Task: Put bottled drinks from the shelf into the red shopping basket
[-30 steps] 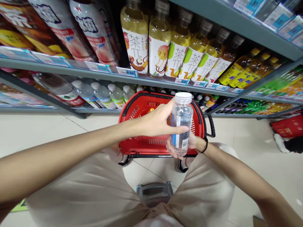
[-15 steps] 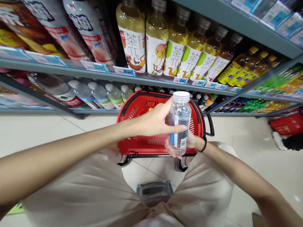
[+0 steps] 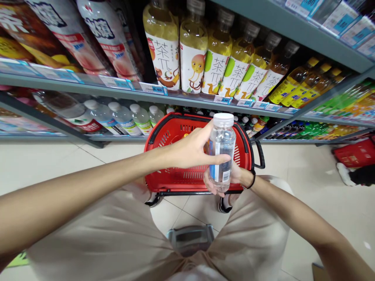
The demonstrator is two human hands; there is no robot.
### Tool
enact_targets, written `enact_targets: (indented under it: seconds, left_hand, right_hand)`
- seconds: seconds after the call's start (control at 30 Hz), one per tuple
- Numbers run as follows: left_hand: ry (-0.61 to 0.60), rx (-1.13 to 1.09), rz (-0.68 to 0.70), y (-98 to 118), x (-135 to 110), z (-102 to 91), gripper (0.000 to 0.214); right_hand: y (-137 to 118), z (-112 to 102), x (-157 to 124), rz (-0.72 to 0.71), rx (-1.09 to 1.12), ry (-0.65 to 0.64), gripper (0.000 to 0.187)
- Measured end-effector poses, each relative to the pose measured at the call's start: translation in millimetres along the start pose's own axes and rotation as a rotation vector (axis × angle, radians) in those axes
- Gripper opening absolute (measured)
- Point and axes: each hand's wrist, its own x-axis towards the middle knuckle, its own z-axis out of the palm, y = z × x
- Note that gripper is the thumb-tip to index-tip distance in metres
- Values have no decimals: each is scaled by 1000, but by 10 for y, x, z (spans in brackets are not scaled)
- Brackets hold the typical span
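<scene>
Both of my hands hold a clear plastic bottle (image 3: 222, 150) with a white cap and a partly blue label, tilted slightly above a red shopping basket. My left hand (image 3: 196, 148) wraps its upper side, the thumb lying across the front of the label. Underneath and behind the bottle is my right hand (image 3: 215, 181), its fingers curled around the base; a dark band circles that wrist. The red shopping basket (image 3: 158, 177) stands on the floor between my feet and the shelf. Something small and yellow inside it is mostly hidden by my left hand.
Ahead runs a grey shelf (image 3: 187, 98) with price tags. Large tea bottles (image 3: 193, 66) line its middle level, and white-capped bottles (image 3: 117, 117) stand below. A black basket handle (image 3: 259, 154) sticks out to the right. Farther right is another red basket (image 3: 356, 154) by a person's shoe.
</scene>
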Motion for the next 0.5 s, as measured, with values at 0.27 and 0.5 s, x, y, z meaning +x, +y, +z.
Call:
enact_targets:
  seconds: [0.27,0.5]
  left_hand:
    - [-3,17,-12,-11,7,-1,76]
    - [-16,32,-33,12,2,-9,76]
  right_hand:
    - [6,-7,1,1,9,-5,105]
    - [6,15,-9,-19,34,-4,99]
